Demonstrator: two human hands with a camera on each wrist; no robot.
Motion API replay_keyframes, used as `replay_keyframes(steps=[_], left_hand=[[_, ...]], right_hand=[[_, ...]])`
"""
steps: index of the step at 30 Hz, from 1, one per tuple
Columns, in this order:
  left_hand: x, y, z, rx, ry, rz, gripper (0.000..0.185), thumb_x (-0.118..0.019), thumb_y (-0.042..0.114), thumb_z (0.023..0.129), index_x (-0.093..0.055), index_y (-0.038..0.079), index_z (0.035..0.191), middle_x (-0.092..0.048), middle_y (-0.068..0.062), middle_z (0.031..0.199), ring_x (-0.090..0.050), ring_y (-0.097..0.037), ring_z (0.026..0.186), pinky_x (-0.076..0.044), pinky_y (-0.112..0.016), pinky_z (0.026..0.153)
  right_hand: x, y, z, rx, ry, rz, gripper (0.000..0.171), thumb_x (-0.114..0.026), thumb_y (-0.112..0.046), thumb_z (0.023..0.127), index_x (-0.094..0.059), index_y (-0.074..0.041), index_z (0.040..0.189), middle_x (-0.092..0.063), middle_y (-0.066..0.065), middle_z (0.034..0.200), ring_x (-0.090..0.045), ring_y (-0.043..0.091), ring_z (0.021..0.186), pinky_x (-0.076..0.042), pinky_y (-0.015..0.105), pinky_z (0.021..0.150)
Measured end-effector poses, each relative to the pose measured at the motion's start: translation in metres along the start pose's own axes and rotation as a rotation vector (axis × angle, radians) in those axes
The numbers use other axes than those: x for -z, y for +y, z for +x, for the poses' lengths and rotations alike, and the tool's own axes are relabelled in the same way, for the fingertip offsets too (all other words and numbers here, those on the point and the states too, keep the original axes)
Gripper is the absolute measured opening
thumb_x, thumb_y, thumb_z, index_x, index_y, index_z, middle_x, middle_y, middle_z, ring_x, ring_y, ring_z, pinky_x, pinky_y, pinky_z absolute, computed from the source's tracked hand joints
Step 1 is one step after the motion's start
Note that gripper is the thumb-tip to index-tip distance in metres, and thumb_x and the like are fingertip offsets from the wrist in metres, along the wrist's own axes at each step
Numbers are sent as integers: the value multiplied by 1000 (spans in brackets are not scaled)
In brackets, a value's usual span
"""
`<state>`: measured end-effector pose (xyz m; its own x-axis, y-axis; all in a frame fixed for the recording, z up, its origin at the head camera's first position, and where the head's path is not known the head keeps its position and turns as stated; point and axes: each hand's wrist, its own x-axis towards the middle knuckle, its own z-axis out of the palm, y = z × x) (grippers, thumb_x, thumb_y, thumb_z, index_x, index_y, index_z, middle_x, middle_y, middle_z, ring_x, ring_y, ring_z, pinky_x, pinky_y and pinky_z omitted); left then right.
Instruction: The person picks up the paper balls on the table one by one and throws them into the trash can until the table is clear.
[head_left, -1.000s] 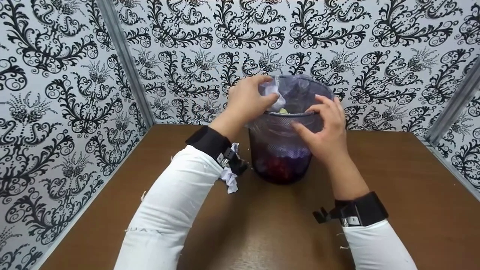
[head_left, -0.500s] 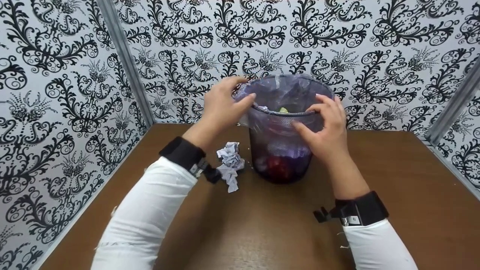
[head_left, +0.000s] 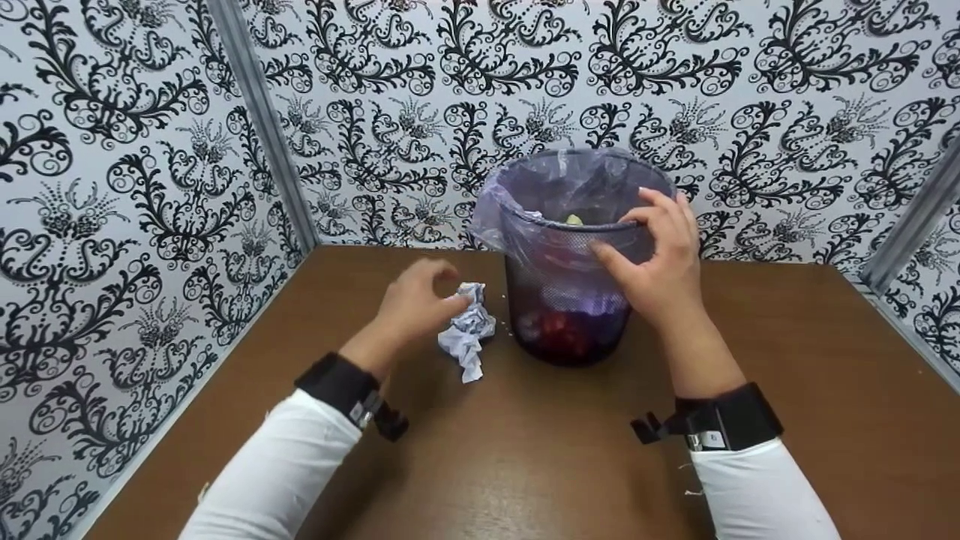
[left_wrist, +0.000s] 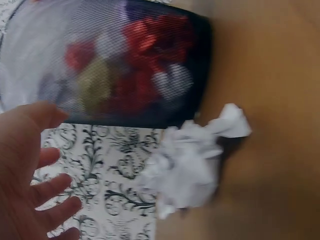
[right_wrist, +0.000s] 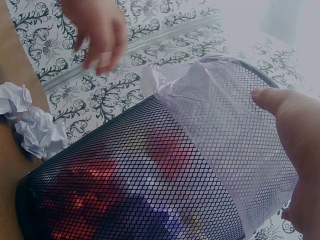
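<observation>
Our left hand (head_left: 416,300) has dropped from the mesh wastebasket (head_left: 574,255) rim to the crumpled paper (head_left: 466,330), fingers loose, nothing gripped; our right hand (head_left: 660,255) keeps gripping the rim.

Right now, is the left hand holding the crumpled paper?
No, the left hand hovers open beside the crumpled paper on the table.

left grip (head_left: 416,300) relaxed, right grip (head_left: 660,259) curled

The left wrist view is blurred — the crumpled paper (left_wrist: 192,160) has soft edges, and the left hand (left_wrist: 30,175) is cut by the frame. What lies inside the mesh bin (head_left: 570,300) shows only as red and pale shapes.
</observation>
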<state>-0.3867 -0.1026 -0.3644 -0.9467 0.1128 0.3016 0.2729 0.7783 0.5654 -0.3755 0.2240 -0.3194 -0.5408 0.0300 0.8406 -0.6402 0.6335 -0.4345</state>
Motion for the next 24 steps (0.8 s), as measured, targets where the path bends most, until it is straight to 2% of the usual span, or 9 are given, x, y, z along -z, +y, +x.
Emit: replay_keyframes(steps=[5, 9, 11, 18, 24], left_hand=[[-26, -12, -9, 4, -85, 47, 46, -77, 48, 70, -65, 24, 108, -60, 2, 116, -57, -20, 102, -48, -42, 89], [-42, -21, -11, -35, -118, 163, 47, -75, 50, 68, -66, 22, 105, -63, -3, 109, -58, -20, 93, -49, -44, 81], [-48, -26, -13, -39, -125, 208, 46, -76, 51, 65, -66, 24, 101, -64, -2, 102, -58, -20, 88, -49, -44, 76], [-57, -35, -19, -14, -113, 240, 39, -78, 48, 61, -63, 29, 91, -59, 5, 91, -57, -19, 81, -47, -42, 66], [-60, -38, -22, -9, -93, 195, 36, -79, 44, 62, -64, 29, 91, -57, 3, 93, -56, -20, 81, -46, -40, 65]], right_hand=[[2, 1, 0, -32, -5, -6, 44, -81, -44, 72, -62, -13, 96, -53, 2, 139, -29, 28, 142, -7, 42, 119], [0, 1, -1, -49, -10, -7, 44, -81, -46, 72, -61, -15, 95, -52, 1, 140, -26, 27, 143, -7, 44, 119], [-1, 1, -1, -53, -15, -6, 44, -81, -47, 72, -61, -16, 95, -52, 2, 140, -26, 27, 143, -7, 45, 119], [-1, -1, -1, -62, -26, -4, 43, -80, -47, 72, -61, -16, 95, -52, 5, 140, -24, 27, 144, -7, 49, 119], [1, -1, -1, -67, -27, 0, 43, -81, -45, 73, -62, -14, 96, -52, 4, 141, -25, 29, 144, -6, 45, 119]])
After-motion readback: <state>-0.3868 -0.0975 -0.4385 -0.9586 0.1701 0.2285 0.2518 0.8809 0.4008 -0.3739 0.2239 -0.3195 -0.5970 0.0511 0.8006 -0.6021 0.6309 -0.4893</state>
